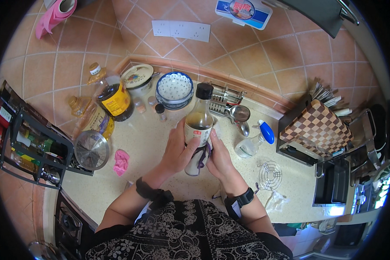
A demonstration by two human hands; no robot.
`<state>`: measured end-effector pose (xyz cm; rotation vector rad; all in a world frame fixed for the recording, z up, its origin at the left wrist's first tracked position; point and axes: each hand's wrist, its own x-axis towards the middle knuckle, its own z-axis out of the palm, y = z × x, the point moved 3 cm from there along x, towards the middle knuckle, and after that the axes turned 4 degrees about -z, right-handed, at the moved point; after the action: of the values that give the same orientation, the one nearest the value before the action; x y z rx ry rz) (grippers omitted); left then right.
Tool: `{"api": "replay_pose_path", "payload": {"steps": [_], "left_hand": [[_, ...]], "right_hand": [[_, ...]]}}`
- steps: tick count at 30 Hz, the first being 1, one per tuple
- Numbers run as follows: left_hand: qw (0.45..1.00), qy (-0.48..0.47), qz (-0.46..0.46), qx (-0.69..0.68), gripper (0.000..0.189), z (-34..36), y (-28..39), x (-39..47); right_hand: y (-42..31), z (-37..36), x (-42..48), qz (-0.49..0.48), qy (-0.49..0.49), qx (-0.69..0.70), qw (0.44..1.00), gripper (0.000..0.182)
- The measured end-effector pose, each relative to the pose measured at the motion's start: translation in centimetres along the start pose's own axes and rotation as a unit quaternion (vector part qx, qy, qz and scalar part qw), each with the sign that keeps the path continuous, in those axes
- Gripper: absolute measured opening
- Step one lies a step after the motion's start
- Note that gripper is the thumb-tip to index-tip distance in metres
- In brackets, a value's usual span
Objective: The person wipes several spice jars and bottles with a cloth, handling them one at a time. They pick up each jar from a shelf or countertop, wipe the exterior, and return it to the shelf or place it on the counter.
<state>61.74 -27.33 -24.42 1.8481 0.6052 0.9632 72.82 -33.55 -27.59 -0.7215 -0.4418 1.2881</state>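
A glass sauce bottle (200,113) with a black cap and a white label stands upright between my hands, part full of dark liquid. My left hand (178,151) grips its left side, the thumb across the label. From the right, my right hand (220,156) presses a pale cloth with purple edging (195,164) against the lower part of the bottle; its fingers are partly hidden behind. Beyond the bottle are a stack of blue-rimmed bowls (175,87) and a small black-capped jar (161,112). A spray bottle with a blue head (250,146) is to the right.
Oil bottles (115,100), a metal strainer (91,150) and a bottle rack (35,149) are on the left. A crumpled pink cloth (121,162) lies nearer. Rightward are a wire trivet (270,175), a checkered cutting board (315,128) and a sink (332,185). A gas stove (68,224) is lower left.
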Motion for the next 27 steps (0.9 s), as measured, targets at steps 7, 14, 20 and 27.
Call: {"api": "replay_pose_path", "payload": {"steps": [7,14,20,27], "left_hand": [[0.987,0.011,0.089,0.136,0.071,-0.5,-1.3,0.3],[0.997,-0.007,0.067,0.049,0.07,-0.7,-2.0,0.7],[0.992,0.044,-0.018,-0.116,0.067,-1.7,-2.3,0.4],[0.982,0.038,-0.037,-0.179,0.049,-0.5,-1.6,0.7]], "right_hand": [[0.8,-0.7,-0.1,0.054,0.052,-0.014,0.997,0.052],[0.2,-0.4,-1.0,0.024,0.126,-0.094,0.987,0.039],[-1.8,-1.3,-1.0,-0.092,0.08,-0.027,0.992,0.043],[0.5,0.6,-1.0,-0.123,-0.04,-0.286,0.949,0.056]]}}
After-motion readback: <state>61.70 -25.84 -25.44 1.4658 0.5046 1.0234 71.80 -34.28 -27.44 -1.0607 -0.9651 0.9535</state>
